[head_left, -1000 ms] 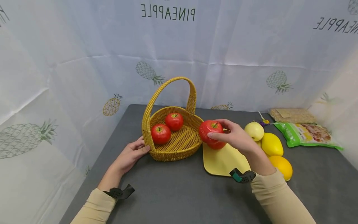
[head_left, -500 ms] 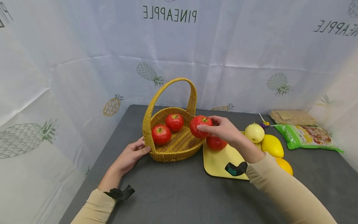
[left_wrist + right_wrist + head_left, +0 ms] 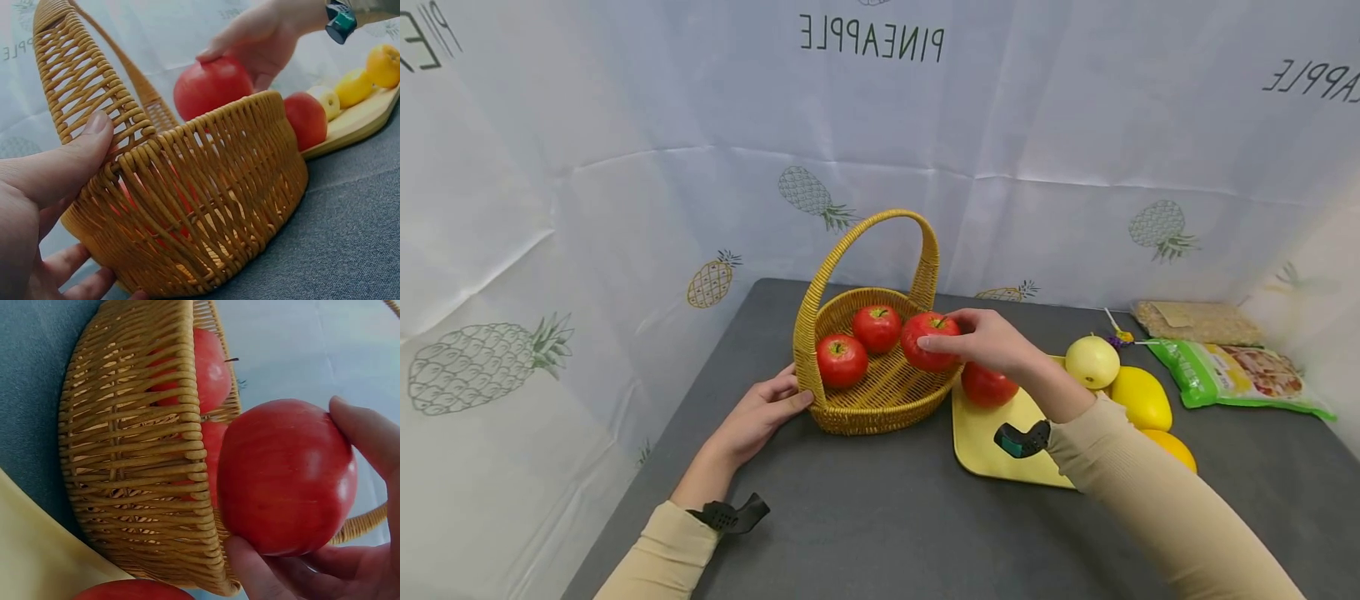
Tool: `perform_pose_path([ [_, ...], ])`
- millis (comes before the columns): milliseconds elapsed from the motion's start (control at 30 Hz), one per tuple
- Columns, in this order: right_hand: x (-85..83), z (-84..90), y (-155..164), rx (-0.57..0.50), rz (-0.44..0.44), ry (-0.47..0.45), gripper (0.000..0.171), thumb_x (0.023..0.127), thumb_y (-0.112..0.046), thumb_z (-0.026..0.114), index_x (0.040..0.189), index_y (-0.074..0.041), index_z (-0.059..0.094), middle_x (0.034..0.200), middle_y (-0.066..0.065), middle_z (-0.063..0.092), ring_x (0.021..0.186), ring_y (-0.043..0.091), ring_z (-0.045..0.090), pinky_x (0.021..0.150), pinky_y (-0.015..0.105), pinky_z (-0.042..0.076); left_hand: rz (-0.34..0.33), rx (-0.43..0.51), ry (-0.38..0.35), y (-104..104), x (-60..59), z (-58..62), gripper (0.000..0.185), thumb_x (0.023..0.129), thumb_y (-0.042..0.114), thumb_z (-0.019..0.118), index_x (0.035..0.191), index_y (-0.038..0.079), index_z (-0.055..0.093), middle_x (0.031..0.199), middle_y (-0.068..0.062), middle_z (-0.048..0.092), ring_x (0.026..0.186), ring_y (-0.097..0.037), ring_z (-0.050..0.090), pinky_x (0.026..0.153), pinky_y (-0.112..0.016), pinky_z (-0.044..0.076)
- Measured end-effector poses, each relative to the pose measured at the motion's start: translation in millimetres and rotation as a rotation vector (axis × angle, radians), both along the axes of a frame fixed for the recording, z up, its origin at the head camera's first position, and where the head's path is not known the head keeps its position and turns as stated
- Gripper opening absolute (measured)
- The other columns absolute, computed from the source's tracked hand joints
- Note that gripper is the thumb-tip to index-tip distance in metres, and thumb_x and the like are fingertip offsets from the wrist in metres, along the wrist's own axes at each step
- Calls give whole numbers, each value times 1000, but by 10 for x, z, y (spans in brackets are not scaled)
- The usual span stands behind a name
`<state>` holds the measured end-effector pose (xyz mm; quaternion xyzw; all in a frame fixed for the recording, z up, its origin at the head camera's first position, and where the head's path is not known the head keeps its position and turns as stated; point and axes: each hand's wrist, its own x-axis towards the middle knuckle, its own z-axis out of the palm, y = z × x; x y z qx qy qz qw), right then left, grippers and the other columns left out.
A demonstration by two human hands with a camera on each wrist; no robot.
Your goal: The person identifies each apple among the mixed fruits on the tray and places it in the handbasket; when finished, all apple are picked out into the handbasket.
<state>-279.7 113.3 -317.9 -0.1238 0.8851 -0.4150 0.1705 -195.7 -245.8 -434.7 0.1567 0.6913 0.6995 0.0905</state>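
The right hand [image 3: 992,343] grips a red apple [image 3: 929,342] over the basket's [image 3: 880,400] right rim; the left hand [image 3: 760,414] clasps the basket's near-left side on the surface. The apple looks smooth, firm and probably slippery, so fingers spread round its widest part suit it best.

On the grey table top [image 3: 865,517], the woven yellow wicker basket [image 3: 880,400] sits left of the flat yellow cutting board [image 3: 992,437]. Two red apples [image 3: 842,360] lie in the basket, a third red apple [image 3: 987,386] on the board. Right of the board lie the green snack packet [image 3: 1232,375] and yellow round fruits [image 3: 1138,396].
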Motion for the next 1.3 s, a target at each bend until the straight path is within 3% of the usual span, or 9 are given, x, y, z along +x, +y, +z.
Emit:
perform_pose_path([
  [333,-72,5,-108,36,52,10,79,82,-57,81,139,-7,58,125,10,63,116,29,56,97,45,49,-1,-12,-7,3,10,13,41,104,14,63,133,-14,57,169,-12,14,156,-31,1,104,-20,41],
  [533,-112,1,-155,2,105,-47,71,85,-47,82,138,-5,59,125,11,63,111,29,58,94,44,52,-2,-16,-5,-7,12,6,41,104,15,63,132,-14,58,169,-13,14,156,-32,1,104,-21,42],
  [767,-151,-15,-201,-23,166,-117,77,85,-45,84,144,-7,53,131,11,60,110,28,61,94,46,54,-1,-4,-14,6,21,23,37,103,16,65,130,-10,62,169,-11,16,156,-30,3,104,-21,42],
  [1067,-235,-15,-258,43,195,-150,82,82,-49,86,145,-10,52,137,10,56,111,25,63,98,43,52,-1,-4,-2,26,8,25,32,102,15,65,126,-5,66,169,-11,17,156,-30,3,104,-22,42],
  [1300,-266,-37,-330,130,329,-138,80,81,-52,84,144,-11,57,135,6,57,117,24,58,98,43,51,8,-10,-13,8,22,13,29,103,15,65,124,-5,67,169,-12,18,156,-32,3,104,-21,42],
])
